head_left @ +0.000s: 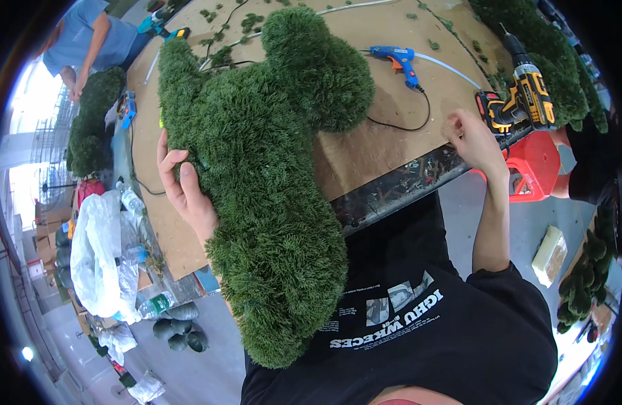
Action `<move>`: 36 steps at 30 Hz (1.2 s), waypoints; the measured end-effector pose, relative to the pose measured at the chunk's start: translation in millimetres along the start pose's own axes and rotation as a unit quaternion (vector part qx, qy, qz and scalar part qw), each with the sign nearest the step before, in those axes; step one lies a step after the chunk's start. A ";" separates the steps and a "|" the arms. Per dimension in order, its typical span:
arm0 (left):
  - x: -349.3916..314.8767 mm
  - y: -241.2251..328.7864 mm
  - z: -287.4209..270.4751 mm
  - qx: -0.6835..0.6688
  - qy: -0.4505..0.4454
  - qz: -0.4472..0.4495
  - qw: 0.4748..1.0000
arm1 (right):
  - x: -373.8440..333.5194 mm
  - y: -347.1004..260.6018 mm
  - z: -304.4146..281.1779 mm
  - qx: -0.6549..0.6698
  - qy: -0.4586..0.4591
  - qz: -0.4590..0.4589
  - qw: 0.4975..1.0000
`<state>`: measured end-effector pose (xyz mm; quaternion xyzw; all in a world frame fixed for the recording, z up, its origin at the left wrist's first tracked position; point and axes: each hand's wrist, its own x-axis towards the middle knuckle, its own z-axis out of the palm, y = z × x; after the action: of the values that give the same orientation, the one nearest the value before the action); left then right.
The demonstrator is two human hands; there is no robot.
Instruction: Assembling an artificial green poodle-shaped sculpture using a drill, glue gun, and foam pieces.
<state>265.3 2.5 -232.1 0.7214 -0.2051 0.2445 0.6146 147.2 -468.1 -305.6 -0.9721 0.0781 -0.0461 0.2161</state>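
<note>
Green foliage figure (257, 155), gripped at one edge in left fingers (172, 160); near cordless drill (527, 94), bent right fingers (459, 118), hold unclear.

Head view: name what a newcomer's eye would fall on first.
First, the large bushy green figure in the middle, with the left hand at its left side. Next, the blue glue gun on the brown board, then the yellow-and-black drill at upper right.
</note>
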 end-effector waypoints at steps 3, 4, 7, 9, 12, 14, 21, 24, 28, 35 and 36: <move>-0.2 6.6 -3.8 0.015 0.005 0.013 1.000 | 33.5 -14.1 -1.9 0.138 0.010 0.056 0.989; 1.1 8.0 -6.4 0.025 0.007 0.019 0.999 | 51.2 -15.5 6.9 0.135 0.013 0.051 0.989; 4.8 -1.3 -2.0 0.063 -0.002 0.046 0.997 | 96.3 -8.2 33.0 0.156 0.070 0.043 0.984; 6.0 -1.8 -1.3 0.099 -0.016 0.058 0.993 | 123.2 -6.7 44.9 0.135 0.052 0.091 0.985; 6.3 3.8 -0.6 0.084 -0.021 0.055 0.995 | 150.8 -6.7 62.6 0.040 0.050 0.106 0.992; 7.1 1.4 -4.1 0.082 -0.022 0.077 0.993 | 165.1 2.3 61.9 0.057 0.005 0.117 0.991; 15.9 1.2 -13.9 0.110 -0.048 0.123 0.985 | 130.6 -47.6 -1.9 0.437 0.126 0.084 0.886; 17.0 -5.2 -16.0 0.085 -0.054 0.129 0.987 | 106.5 -89.2 -38.5 0.530 0.093 0.019 0.843; 17.6 -6.0 -14.9 0.087 -0.047 0.141 0.985 | 76.4 -165.8 -70.2 0.544 0.065 -0.046 0.835; 15.9 -8.1 -19.3 0.064 -0.052 0.119 0.989 | 66.8 -241.2 -68.3 0.536 -0.093 -0.149 0.826; 18.0 -8.0 -18.9 0.071 -0.044 0.113 0.990 | 67.8 -242.9 -67.9 0.535 -0.105 -0.152 0.824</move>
<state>282.6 22.5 -225.2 0.7456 -0.2939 0.2948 0.5204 237.5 -290.6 -136.8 -0.7023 -0.1310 -0.0108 0.6997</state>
